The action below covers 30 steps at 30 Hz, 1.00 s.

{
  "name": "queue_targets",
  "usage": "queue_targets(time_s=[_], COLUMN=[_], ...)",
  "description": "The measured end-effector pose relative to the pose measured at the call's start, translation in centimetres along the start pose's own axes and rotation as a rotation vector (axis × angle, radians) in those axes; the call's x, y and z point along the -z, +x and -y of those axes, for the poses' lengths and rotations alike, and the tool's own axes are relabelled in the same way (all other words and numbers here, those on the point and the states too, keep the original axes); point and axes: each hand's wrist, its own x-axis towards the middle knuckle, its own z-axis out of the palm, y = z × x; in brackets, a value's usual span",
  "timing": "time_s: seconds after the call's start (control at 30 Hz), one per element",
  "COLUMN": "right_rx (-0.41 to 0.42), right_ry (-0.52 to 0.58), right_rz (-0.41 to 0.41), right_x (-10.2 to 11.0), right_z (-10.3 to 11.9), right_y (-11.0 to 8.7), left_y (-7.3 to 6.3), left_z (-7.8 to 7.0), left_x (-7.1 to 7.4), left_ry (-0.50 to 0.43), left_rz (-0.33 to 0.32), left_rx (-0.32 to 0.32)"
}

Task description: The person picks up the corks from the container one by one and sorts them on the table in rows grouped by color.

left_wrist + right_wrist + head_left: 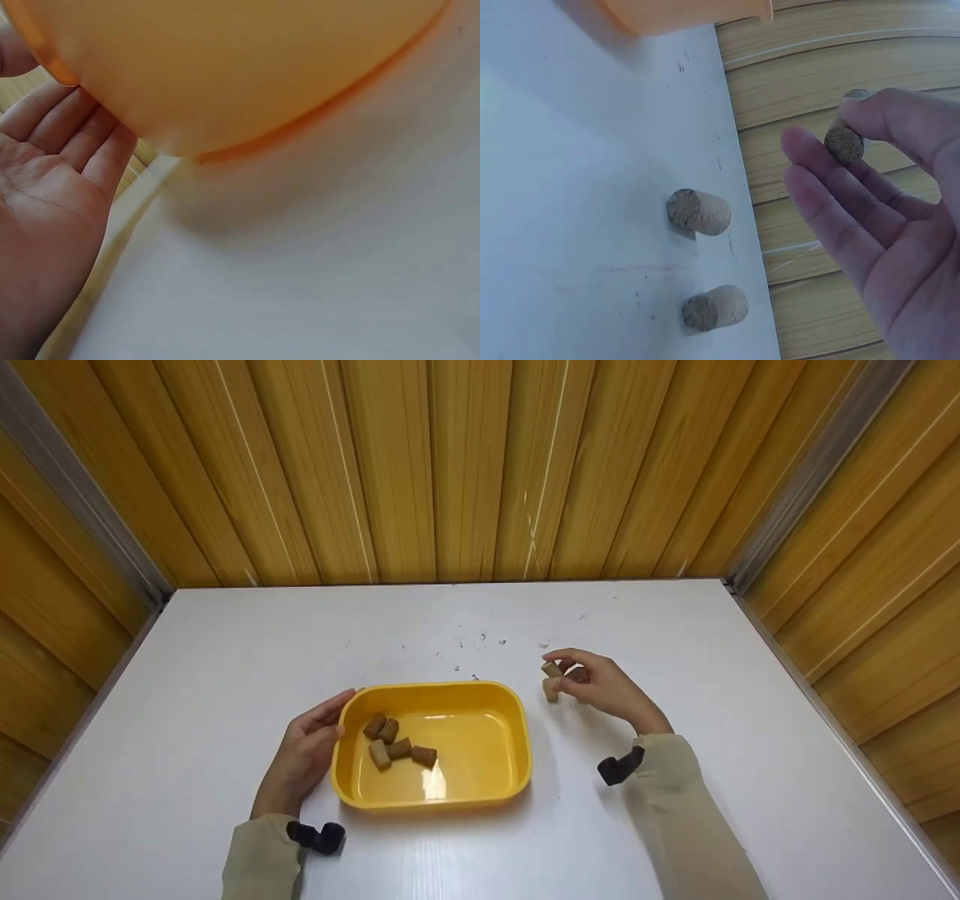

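Note:
My left hand holds the left end of a yellow plastic tray, thumb at the rim and fingers along the outer wall. Several brown corks lie inside, toward the tray's left side. To the right of the tray, my right hand pinches a cork between thumb and fingers, as the right wrist view shows. Two more corks, one upper and one lower, are on the tabletop close to that hand. In the left wrist view, the tray's wall hides the corks inside it.
The white table has dark scuff marks behind the tray. Wood-patterned panels rise along its back and sides. Each sleeve cuff carries a black wrist camera, one left and one right.

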Motion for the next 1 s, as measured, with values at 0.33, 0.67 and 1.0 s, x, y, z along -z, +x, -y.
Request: queue_targets(time_s=[0.33,0.67,1.0], right_rx=[-0.054,-0.153,-0.199], right_ry=[-0.095,-0.111,-0.163], right_rz=[-0.112,-0.180,-0.198], right_x=[0.9,2.5,4.1], right_z=[-2.7,-4.6,-5.9], right_y=[-0.7,-1.9,-3.2], left_y=[-0.1,0.2,0.3], left_z=[-0.1,0.1,0.1], left_x=[-0.2,-0.3,-0.6], left_ry=[-0.011,-0.011,-0.019], left_rz=[-0.024,0.002,-0.024], left_rx=[0.002,-0.019,-0.006])
